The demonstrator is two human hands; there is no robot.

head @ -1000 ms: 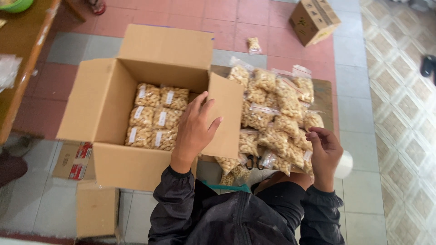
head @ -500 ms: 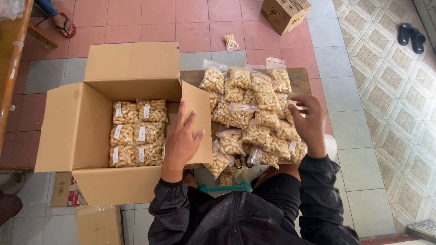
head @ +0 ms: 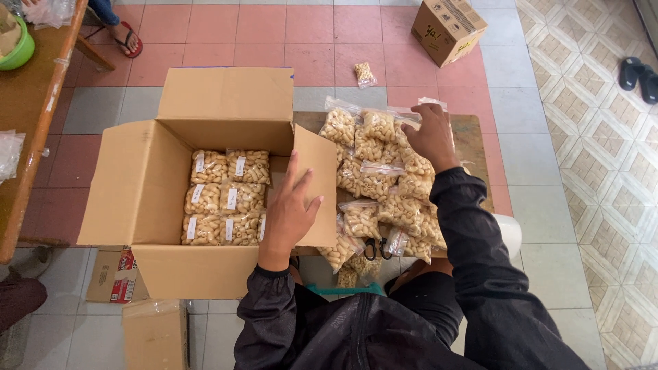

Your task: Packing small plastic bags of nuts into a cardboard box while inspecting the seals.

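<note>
I see left hand flat, fingers spread on the flap of the open box | right hand on the far snack bags — grip hidden; bags heaped on table beside box

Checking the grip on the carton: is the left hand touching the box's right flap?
Touching. The head view shows the left hand lying flat against the right flap of the cardboard box.

Lying beyond the low wooden table — a stray snack bag, a small closed carton — and, sitting off to its right, dark sandals.
</note>
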